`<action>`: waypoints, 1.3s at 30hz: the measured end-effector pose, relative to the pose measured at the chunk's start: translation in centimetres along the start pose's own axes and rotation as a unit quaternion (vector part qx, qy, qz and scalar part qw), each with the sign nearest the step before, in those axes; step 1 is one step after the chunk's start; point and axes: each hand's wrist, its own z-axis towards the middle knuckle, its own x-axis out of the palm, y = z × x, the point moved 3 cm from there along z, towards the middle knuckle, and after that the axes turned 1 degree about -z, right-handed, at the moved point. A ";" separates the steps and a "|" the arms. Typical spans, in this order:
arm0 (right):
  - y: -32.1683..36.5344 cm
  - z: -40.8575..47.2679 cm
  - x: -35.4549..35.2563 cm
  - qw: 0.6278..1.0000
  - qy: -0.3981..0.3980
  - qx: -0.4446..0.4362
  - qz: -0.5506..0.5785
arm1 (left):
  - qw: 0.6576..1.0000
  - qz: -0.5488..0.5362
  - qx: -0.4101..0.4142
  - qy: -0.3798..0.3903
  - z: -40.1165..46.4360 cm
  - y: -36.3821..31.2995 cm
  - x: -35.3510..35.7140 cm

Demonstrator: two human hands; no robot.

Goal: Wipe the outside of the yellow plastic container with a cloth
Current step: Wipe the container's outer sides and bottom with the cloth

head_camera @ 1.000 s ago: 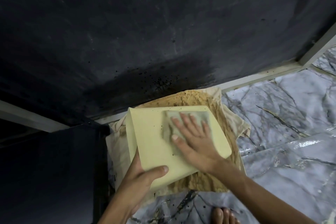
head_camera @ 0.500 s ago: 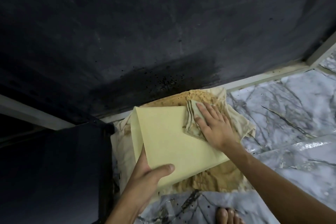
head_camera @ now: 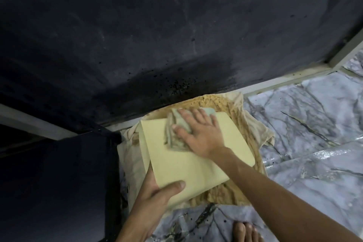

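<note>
The pale yellow plastic container [head_camera: 196, 161] lies with a broad flat face up, low in the middle of the view. My left hand [head_camera: 155, 200] grips its near left corner, thumb on top. My right hand [head_camera: 200, 133] lies flat with fingers spread on a crumpled grey-green cloth [head_camera: 174, 135], which it presses against the far part of the top face. The cloth's far edge reaches the container's far rim.
A stained beige and brown rag [head_camera: 253, 129] is spread under the container on the marble-patterned floor [head_camera: 314, 124]. A dark wall [head_camera: 157, 35] with a pale skirting rises just behind. A dark cabinet side [head_camera: 59, 182] stands at left. My bare toes [head_camera: 245, 232] show at the bottom.
My right hand has slid the cloth from the container's far right corner leftward to the middle of the far edge. My left hand keeps its grip on the near corner.
</note>
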 end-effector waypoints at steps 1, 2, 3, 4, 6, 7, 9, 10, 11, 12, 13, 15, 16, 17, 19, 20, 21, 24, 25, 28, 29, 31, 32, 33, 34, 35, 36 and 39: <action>-2.3 0.1 -0.5 0.999 0.001 0.036 -0.003 | 1.000 0.001 0.000 -0.003 0.0 -0.2 -0.1; -4.4 -0.2 -0.9 0.997 -0.001 0.072 0.005 | 1.000 0.000 0.001 -0.003 0.0 -0.5 -0.1; -6.0 -0.7 -1.2 0.994 -0.009 0.104 0.024 | 1.000 0.000 0.002 -0.005 0.2 -0.8 -0.1; -7.0 -1.4 -1.2 0.990 -0.023 0.129 0.044 | 1.000 0.002 0.002 -0.010 0.4 -1.0 -0.1; -7.2 -3.2 -0.8 0.986 -0.051 0.149 0.060 | 1.000 0.003 0.003 -0.017 0.5 -1.5 -0.1; -6.5 -4.3 -0.3 0.987 -0.060 0.136 0.054 | 1.000 -0.001 0.004 -0.019 0.5 -1.7 -0.1; -4.2 -7.2 1.0 0.994 -0.078 0.066 0.033 | 1.000 -0.015 0.000 -0.020 0.2 -1.8 -0.1; -3.1 -8.7 1.7 0.996 -0.087 0.023 0.028 | 1.000 -0.019 -0.003 -0.020 0.0 -1.7 -0.1; -2.7 -10.1 2.3 0.995 -0.095 -0.014 0.029 | 1.000 -0.022 -0.007 -0.020 0.0 -1.5 -0.1; -2.7 -11.2 2.8 0.993 -0.101 -0.040 0.036 | 0.999 -0.024 -0.014 -0.016 -0.2 -1.4 0.0; -3.2 -11.8 3.0 0.992 -0.107 -0.058 0.041 | 0.999 -0.027 -0.021 -0.009 -0.4 -1.2 0.2; -5.4 -11.7 2.4 0.988 -0.139 -0.058 0.047 | 0.999 -0.027 -0.029 0.005 -0.6 -1.2 0.4; -6.7 -11.1 1.8 0.986 -0.151 -0.040 0.054 | 0.999 -0.021 -0.040 0.010 -0.5 -1.5 0.3; -8.0 -10.4 1.3 0.985 -0.156 -0.020 0.066 | 0.998 -0.019 -0.054 0.014 -0.2 -1.8 -0.1; -10.1 -9.4 0.8 0.980 -0.156 -0.001 0.123 | 0.997 -0.036 -0.067 0.012 0.9 -3.6 -0.9; -11.0 -9.1 0.7 0.975 -0.156 -0.004 0.158 | 0.997 -0.055 -0.060 0.001 1.8 -5.0 -1.3; -11.9 -8.9 0.6 0.969 -0.158 -0.012 0.191 | 0.996 -0.067 -0.049 -0.021 3.1 -6.3 -1.9; -13.8 -8.8 0.2 0.959 -0.159 -0.037 0.234 | 0.994 -0.079 -0.046 -0.055 7.3 -10.3 -2.4; -14.1 -8.8 0.2 0.958 -0.158 -0.036 0.234 | 0.994 -0.076 -0.061 -0.047 8.5 -11.2 -2.1; -14.2 -8.8 0.3 0.961 -0.155 -0.023 0.230 | 0.992 -0.035 -0.105 -0.068 10.8 -11.9 -1.0; -14.1 -8.8 0.5 0.960 -0.156 -0.023 0.231 | 0.990 -0.013 -0.108 -0.085 11.4 -11.8 -0.8; -13.9 -9.0 0.7 0.958 -0.165 -0.025 0.234 | 0.988 0.031 -0.094 -0.115 12.2 -11.7 -0.8; -13.8 -9.1 0.7 0.957 -0.173 -0.021 0.234 | 0.988 0.036 -0.087 -0.123 12.4 -11.6 -0.9; -13.7 -9.2 0.8 0.955 -0.181 -0.016 0.234 | 0.988 0.036 -0.081 -0.127 12.4 -11.5 -1.0; -13.6 -9.4 1.0 0.953 -0.188 -0.007 0.237 | 0.988 0.034 -0.078 -0.127 12.2 -11.1 -1.0; -13.5 -9.6 1.2 0.950 -0.195 -0.001 0.244 | 0.989 0.031 -0.068 -0.130 11.9 -10.8 -1.2; -13.3 -9.9 1.4 0.946 -0.203 0.003 0.251 | 0.989 0.026 -0.056 -0.133 11.4 -10.6 -1.3; -13.2 -10.8 1.9 0.933 -0.215 0.037 0.285 | 0.992 0.012 -0.051 -0.114 9.8 -10.0 -1.5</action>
